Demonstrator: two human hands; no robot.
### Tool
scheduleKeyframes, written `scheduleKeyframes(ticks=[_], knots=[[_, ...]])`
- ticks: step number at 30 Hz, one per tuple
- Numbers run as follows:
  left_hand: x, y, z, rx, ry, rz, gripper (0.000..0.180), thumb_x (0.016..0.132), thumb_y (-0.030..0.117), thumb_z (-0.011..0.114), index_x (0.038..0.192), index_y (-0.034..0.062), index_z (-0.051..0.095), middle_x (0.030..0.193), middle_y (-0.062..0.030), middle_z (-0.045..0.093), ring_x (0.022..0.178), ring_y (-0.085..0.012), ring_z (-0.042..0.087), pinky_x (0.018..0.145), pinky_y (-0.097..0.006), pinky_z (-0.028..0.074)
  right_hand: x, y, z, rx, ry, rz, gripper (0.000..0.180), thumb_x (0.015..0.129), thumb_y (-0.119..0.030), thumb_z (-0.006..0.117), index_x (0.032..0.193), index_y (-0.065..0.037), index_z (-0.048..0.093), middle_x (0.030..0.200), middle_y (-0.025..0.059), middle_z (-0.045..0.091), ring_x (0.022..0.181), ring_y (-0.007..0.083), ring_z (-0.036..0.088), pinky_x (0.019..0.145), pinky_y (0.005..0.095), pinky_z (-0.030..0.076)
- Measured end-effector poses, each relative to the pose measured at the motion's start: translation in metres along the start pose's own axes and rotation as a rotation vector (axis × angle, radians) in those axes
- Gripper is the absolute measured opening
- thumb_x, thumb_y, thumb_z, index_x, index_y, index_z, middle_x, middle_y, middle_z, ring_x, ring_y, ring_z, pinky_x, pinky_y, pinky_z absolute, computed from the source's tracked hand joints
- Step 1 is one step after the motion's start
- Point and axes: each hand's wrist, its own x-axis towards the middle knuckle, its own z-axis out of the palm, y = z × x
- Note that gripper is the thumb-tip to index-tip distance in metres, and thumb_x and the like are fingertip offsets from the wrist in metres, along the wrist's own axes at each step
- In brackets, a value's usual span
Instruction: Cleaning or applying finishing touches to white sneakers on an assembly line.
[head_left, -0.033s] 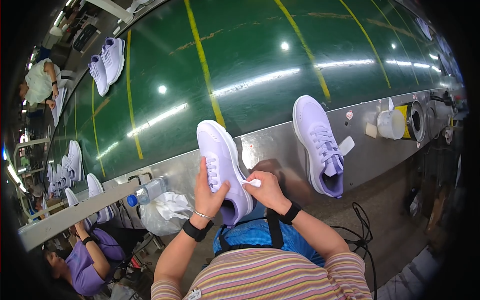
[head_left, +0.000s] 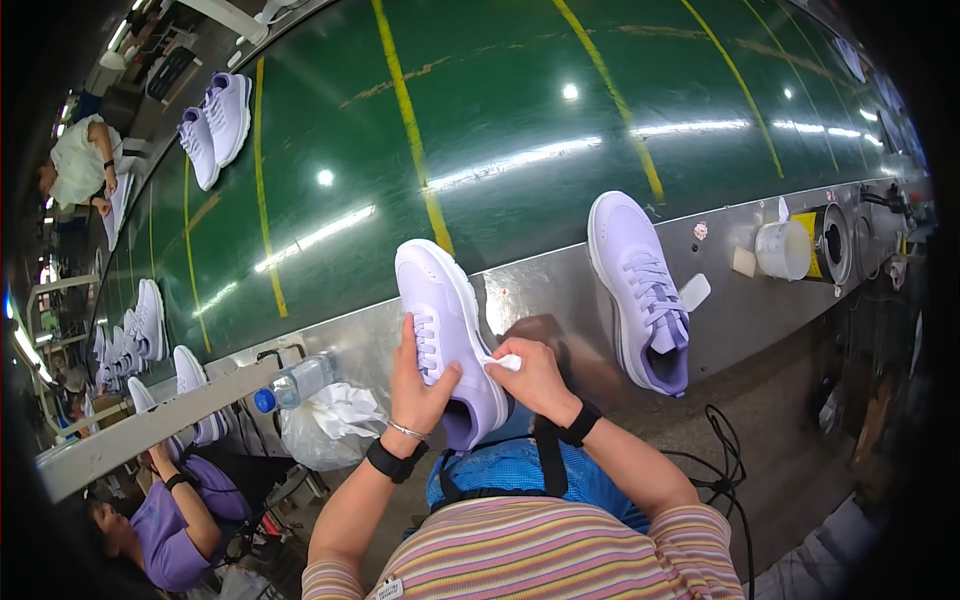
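Note:
My left hand (head_left: pixel 414 392) is closed around the laced side and heel half of a pale lavender sneaker (head_left: pixel 440 290), its toe pointing away from me. Against the sneaker's right side, low near the white sole, my right hand (head_left: pixel 536 380) presses a small wad of white cloth (head_left: pixel 504 363), pinched between thumb and fingers. A second lavender sneaker (head_left: pixel 632 250) stands to the right on the metal ledge, apart from both hands. A small white flat piece (head_left: pixel 693 291) is beside it.
Beyond the metal ledge (head_left: pixel 540 275) runs a green conveyor belt (head_left: pixel 500 110) carrying a sneaker pair (head_left: pixel 216 128). A bottle (head_left: pixel 298 384) and a plastic bag (head_left: pixel 330 430) are at left, near a co-worker in purple (head_left: pixel 190 520). At right stand a white tub (head_left: pixel 782 250) and a tin (head_left: pixel 828 243).

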Motion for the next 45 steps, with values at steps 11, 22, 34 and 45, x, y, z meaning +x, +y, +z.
scheduleKeyframes(ticks=[11, 22, 34, 45], knots=[[-0.002, -0.001, -0.002, -0.052, 0.007, -0.013, 0.084, 0.07, 0.013, 0.065, 0.14, 0.0025, 0.019, 0.115, -0.0225, 0.046, 0.105, -0.0334, 0.049, 0.09, -0.039, 0.04, 0.008, -0.003, 0.003, 0.071, 0.057, -0.129, 0.019, 0.071, -0.016, 0.07, 0.078, 0.001, 0.062, 0.067, 0.0104, 0.062, 0.062, 0.0139, 0.059, 0.06, 0.0279, 0.046], [-0.001, 0.001, -0.002, -0.082, 0.004, -0.012, 0.084, 0.071, 0.013, 0.064, 0.14, 0.0022, 0.019, 0.116, -0.0227, 0.045, 0.106, -0.033, 0.048, 0.091, -0.039, 0.039, 0.012, -0.006, 0.005, -0.018, -0.018, 0.064, 0.02, 0.07, -0.017, 0.07, 0.076, 0.001, 0.061, 0.068, 0.0132, 0.061, 0.065, 0.0183, 0.06, 0.061, 0.0297, 0.047], [-0.001, 0.001, -0.001, -0.127, 0.003, -0.013, 0.083, 0.07, 0.01, 0.064, 0.14, 0.0033, 0.02, 0.116, -0.0209, 0.044, 0.105, -0.0304, 0.049, 0.09, -0.037, 0.04, 0.016, 0.0, 0.006, -0.035, -0.086, 0.192, 0.023, 0.069, -0.02, 0.07, 0.077, 0.0, 0.061, 0.071, 0.0166, 0.062, 0.069, 0.0252, 0.063, 0.064, 0.0327, 0.047], [-0.001, 0.001, 0.0, -0.17, -0.019, -0.034, 0.083, 0.07, 0.01, 0.063, 0.141, 0.0036, 0.02, 0.12, -0.0216, 0.043, 0.11, -0.0312, 0.047, 0.093, -0.037, 0.039, 0.01, 0.005, 0.003, 0.063, 0.003, -0.058, 0.02, 0.072, -0.017, 0.07, 0.073, 0.0, 0.059, 0.066, 0.0091, 0.059, 0.061, 0.0119, 0.056, 0.058, 0.0273, 0.045]])
